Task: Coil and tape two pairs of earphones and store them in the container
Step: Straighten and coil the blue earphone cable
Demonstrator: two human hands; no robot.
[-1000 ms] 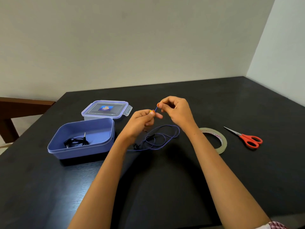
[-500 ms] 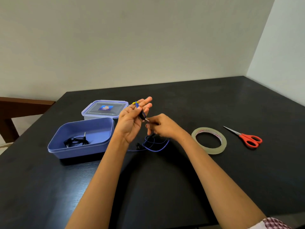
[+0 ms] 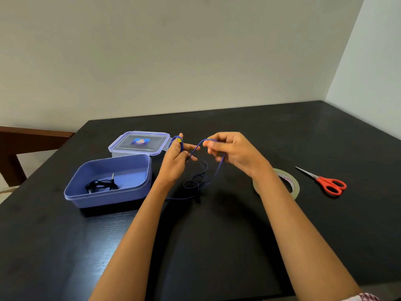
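The blue earphones (image 3: 196, 149) were held above the desk (image 3: 217, 246), with one short run of cord stretched between the two hands. The left hand (image 3: 174, 164) stood with its fingers largely straight and pointing up, a turn of blue cord looped round them near a yellow tag (image 3: 179, 140). The right hand (image 3: 235, 155) lay just to the right of it at about the same height, fingers curled, pinching the cord at thumb and fingertip. The stretched run therefore had its long axis left to right. The remaining slack dropped from the right hand to a loose pile on the desk, between and nearer than the hands. The next turn probably required the right hand to carry its pinch leftward and around the left fingers. Count: two pairs of earphones, the blue pair in hand and the black earphones (image 3: 101, 184) coiled inside the container (image 3: 138, 187). One container stood at left, closest to the left hand. One lid (image 3: 121, 146) lay just beyond it. One tape roll (image 3: 293, 181), partly hidden by the right forearm, and one pair of scissors (image 3: 329, 184) lay at right, closer to the right hand.
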